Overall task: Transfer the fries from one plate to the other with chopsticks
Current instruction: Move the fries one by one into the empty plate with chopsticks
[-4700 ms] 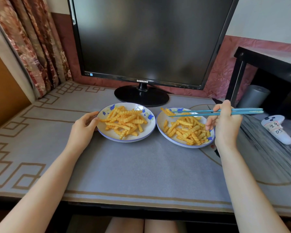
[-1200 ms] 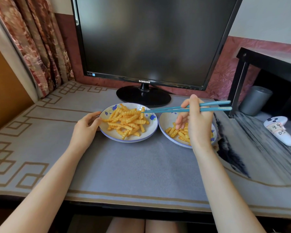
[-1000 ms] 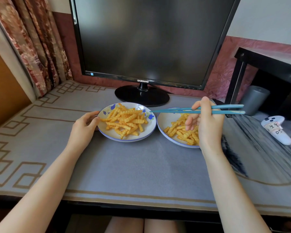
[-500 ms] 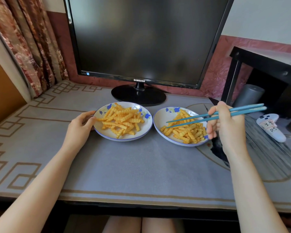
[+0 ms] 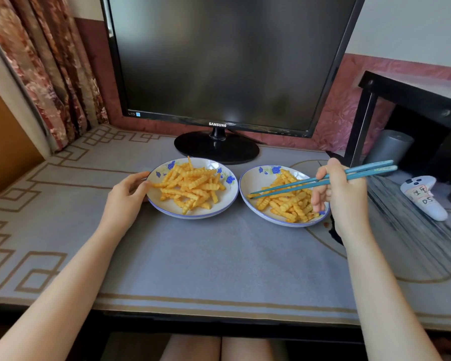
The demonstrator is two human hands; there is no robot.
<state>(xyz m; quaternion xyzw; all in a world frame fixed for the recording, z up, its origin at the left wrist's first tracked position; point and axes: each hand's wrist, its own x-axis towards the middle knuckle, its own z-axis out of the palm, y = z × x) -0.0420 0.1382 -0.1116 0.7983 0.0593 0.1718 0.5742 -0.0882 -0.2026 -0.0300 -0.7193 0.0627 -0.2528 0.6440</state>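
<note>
1. The right hand (image 5: 341,196) grips teal chopsticks (image 5: 323,179). Their tips sit nearly together among crinkle fries (image 5: 287,204) on the right plate (image 5: 253,178), and whether they pinch one is unclear.
2. The left hand (image 5: 126,196) holds the left plate (image 5: 193,216) by its rim.
3. The monitor (image 5: 219,61) is cut off at the top.

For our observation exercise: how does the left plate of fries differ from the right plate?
The left hand holds the left plate by its rim; the right plate lies under chopsticks held by the right hand. On the left plate fries cover the middle; on the right plate they leave the left side bare. Both are white with blue flowers.
</note>
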